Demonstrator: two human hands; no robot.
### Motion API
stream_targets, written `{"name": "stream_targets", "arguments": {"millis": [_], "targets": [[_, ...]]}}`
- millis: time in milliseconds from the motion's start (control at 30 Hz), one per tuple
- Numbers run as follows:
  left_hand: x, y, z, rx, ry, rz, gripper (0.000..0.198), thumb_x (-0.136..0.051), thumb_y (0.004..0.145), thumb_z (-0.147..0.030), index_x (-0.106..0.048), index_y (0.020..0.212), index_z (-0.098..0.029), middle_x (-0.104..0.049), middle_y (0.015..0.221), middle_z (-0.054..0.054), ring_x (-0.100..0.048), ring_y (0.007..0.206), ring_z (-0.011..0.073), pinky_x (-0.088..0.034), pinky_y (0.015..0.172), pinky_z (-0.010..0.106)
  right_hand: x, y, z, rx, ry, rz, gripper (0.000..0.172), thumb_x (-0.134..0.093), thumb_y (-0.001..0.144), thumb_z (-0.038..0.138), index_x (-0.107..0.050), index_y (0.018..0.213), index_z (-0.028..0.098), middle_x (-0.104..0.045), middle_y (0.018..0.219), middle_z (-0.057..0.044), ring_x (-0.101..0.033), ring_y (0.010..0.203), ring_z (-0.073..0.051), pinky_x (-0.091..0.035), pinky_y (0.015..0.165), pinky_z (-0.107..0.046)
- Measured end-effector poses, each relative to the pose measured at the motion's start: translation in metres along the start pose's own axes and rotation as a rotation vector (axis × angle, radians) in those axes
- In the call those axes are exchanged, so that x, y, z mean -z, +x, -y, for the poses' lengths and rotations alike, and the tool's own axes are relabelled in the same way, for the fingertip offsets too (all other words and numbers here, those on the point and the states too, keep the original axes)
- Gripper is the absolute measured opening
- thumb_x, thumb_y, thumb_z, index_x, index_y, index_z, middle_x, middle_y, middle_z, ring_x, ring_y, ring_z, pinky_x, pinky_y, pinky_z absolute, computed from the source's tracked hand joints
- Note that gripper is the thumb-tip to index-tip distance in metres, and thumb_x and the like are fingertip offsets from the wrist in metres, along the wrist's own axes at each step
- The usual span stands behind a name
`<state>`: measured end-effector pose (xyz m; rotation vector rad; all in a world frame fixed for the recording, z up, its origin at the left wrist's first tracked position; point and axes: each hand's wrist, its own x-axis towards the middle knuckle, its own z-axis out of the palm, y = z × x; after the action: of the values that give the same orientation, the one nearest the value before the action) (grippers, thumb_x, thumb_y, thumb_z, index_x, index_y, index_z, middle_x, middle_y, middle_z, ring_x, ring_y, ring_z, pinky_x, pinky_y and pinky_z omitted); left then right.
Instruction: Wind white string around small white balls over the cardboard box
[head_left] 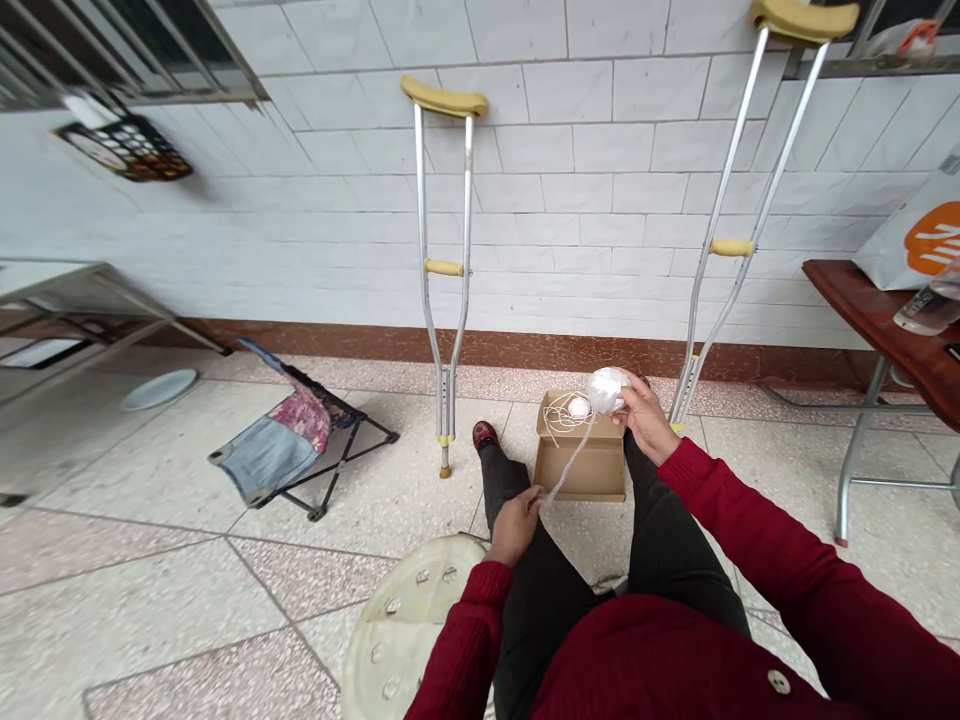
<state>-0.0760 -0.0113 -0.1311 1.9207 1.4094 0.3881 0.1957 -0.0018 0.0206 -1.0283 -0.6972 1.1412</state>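
Observation:
My right hand [643, 415] is closed round a white ball of string [607, 390], held above a small open cardboard box [581, 465] on the floor between my legs. A white strand [571, 460] runs down from the ball to my left hand [516, 518], which pinches it near my left knee. Inside the box lie loose string loops and a second small white ball [578, 407]. I wear dark trousers and a red sweater.
Two metal crutches [444, 270] [731, 245] lean on the tiled wall. A folding camp stool [289, 440] lies left, with a plate [159, 389] beyond it. A brown table [885, 325] with a bag and bottle stands right. A pale round stool [405, 630] sits by my left leg.

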Motion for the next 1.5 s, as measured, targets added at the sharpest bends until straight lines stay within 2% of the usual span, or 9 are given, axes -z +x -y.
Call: {"name": "stream_targets", "arguments": {"millis": [167, 433, 567, 700, 833, 1000, 1167, 1300, 1500], "targets": [[0.035, 0.016, -0.011, 0.074, -0.030, -0.144, 0.031, -0.047, 0.088, -0.028, -0.063, 0.113, -0.019, -0.070, 0.110, 0.009, -0.064, 0.104, 0.0218, -0.046, 0.093, 0.032, -0.006, -0.002, 0.005, 0.080, -0.104, -0.037, 0.053, -0.061, 0.065, 0.028, -0.062, 0.118, 0.026, -0.063, 0.101, -0.001, -0.052, 0.059, -0.009, -0.041, 0.043, -0.019], [0.056, 0.027, -0.149, -0.311, -0.391, -0.201, 0.037, -0.054, 0.087, -0.041, -0.063, 0.116, -0.019, -0.066, 0.119, 0.007, -0.059, 0.113, 0.0220, -0.043, 0.100, 0.034, -0.013, -0.005, -0.007, 0.188, -0.256, -0.018, 0.055, -0.057, 0.067, 0.025, -0.061, 0.121, 0.027, -0.058, 0.111, -0.003, -0.051, 0.065, -0.011, -0.043, 0.043, -0.020], [0.047, 0.032, -0.173, -0.330, -0.423, -0.147, 0.028, -0.054, 0.087, -0.039, -0.069, 0.093, -0.016, -0.071, 0.094, 0.004, -0.064, 0.091, 0.0203, -0.048, 0.085, 0.031, -0.008, -0.005, -0.014, 0.258, -0.383, -0.031, 0.055, -0.057, 0.069, 0.025, -0.059, 0.123, 0.030, -0.053, 0.117, -0.005, -0.052, 0.070, -0.014, -0.044, 0.045, -0.022], [0.038, 0.025, -0.164, -0.325, -0.373, -0.111, 0.036, -0.049, 0.090, -0.039, -0.066, 0.067, -0.016, -0.068, 0.073, 0.001, -0.061, 0.075, 0.0173, -0.046, 0.078, 0.029, -0.003, -0.007, -0.011, 0.381, -0.560, -0.068, 0.053, -0.058, 0.070, 0.022, -0.059, 0.123, 0.029, -0.052, 0.119, -0.007, -0.055, 0.091, -0.022, -0.052, 0.069, -0.033], [0.034, 0.005, -0.150, -0.330, -0.463, -0.074, 0.043, -0.045, 0.092, -0.041, -0.066, 0.066, -0.016, -0.069, 0.077, 0.003, -0.062, 0.077, 0.0173, -0.046, 0.079, 0.028, 0.000, -0.015, -0.012, 0.516, -0.722, -0.050, 0.063, -0.062, 0.070, 0.020, -0.050, 0.131, 0.026, -0.051, 0.124, -0.008, -0.049, 0.114, -0.027, -0.040, 0.099, -0.042], [0.038, -0.015, -0.143, -0.257, -0.556, -0.074, 0.045, -0.044, 0.092, -0.044, -0.068, 0.068, -0.015, -0.072, 0.080, 0.005, -0.064, 0.081, 0.0188, -0.047, 0.082, 0.028, 0.012, -0.021, -0.037, 0.478, -0.845, -0.003, 0.063, -0.062, 0.070, 0.020, -0.047, 0.130, 0.025, -0.050, 0.123, -0.009, -0.048, 0.116, -0.027, -0.038, 0.101, -0.041], [0.032, -0.002, -0.132, -0.189, -0.696, -0.088, 0.041, -0.050, 0.089, -0.047, -0.069, 0.072, -0.015, -0.072, 0.079, 0.006, -0.066, 0.081, 0.0188, -0.047, 0.084, 0.029, 0.032, -0.013, -0.080, 0.369, -0.909, 0.064, 0.059, -0.065, 0.067, 0.023, -0.051, 0.125, 0.024, -0.052, 0.118, -0.008, -0.052, 0.111, -0.026, -0.041, 0.097, -0.038], [-0.013, 0.003, -0.091, 0.030, -0.774, -0.063, 0.045, -0.056, 0.081, -0.055, -0.068, 0.071, -0.013, -0.071, 0.070, 0.007, -0.064, 0.073, 0.0194, -0.048, 0.077, 0.031, 0.060, -0.019, -0.137, 0.211, -1.054, 0.136, 0.057, -0.064, 0.067, 0.024, -0.052, 0.122, 0.024, -0.053, 0.117, -0.006, -0.053, 0.109, -0.025, -0.042, 0.095, -0.036], [-0.090, -0.025, -0.044, 0.251, -0.838, 0.153, 0.051, -0.064, 0.067, -0.062, -0.066, 0.061, -0.011, -0.066, 0.055, 0.009, -0.060, 0.055, 0.0196, -0.045, 0.063, 0.032, 0.108, -0.056, -0.223, -0.170, -1.373, 0.293, 0.059, -0.069, 0.065, 0.026, -0.051, 0.121, 0.020, -0.054, 0.116, -0.007, -0.059, 0.100, -0.022, -0.044, 0.084, -0.030]]}}
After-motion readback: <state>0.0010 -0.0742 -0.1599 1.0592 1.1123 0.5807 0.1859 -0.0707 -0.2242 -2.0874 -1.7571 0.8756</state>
